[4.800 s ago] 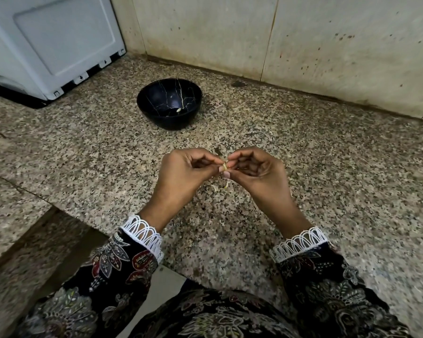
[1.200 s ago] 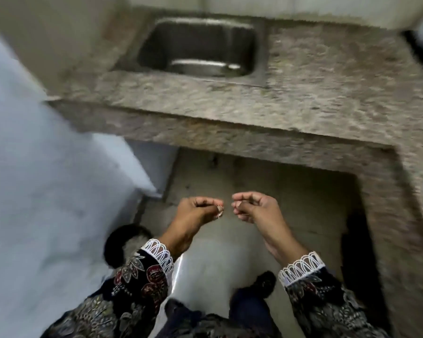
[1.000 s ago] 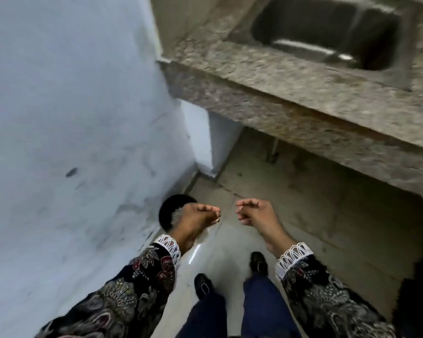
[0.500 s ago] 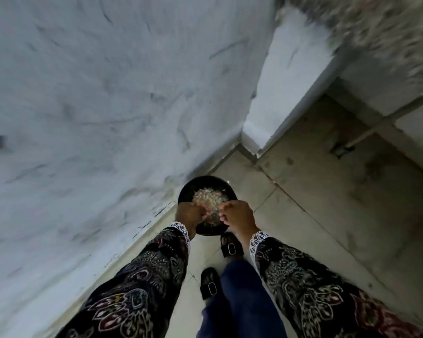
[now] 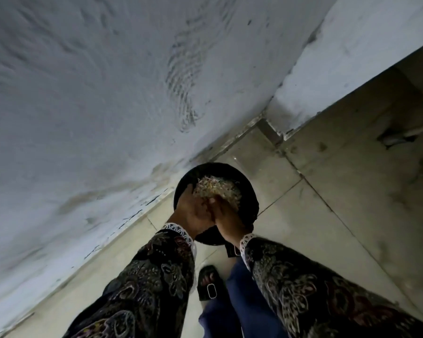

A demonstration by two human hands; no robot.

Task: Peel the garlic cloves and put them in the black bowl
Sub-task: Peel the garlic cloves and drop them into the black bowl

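Black round bin point(image 5: 250, 203) on the tiled floor point(image 5: 327, 215), against the wall's foot, holding a heap of pale garlic skins point(image 5: 217, 190). Left hand point(image 5: 193, 213) and right hand point(image 5: 226, 219) meet over it; whether fingers are apart or pinching cannot be told. Step, as judged: discarding peelings. Black bowl not visible; next move calls for turning to the counter.

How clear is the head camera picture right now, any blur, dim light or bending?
Head view: dim, flat light; wide-angle bending slants the wall and floor tiles; left hand and right hand look soft over the dark container of pale scraps.
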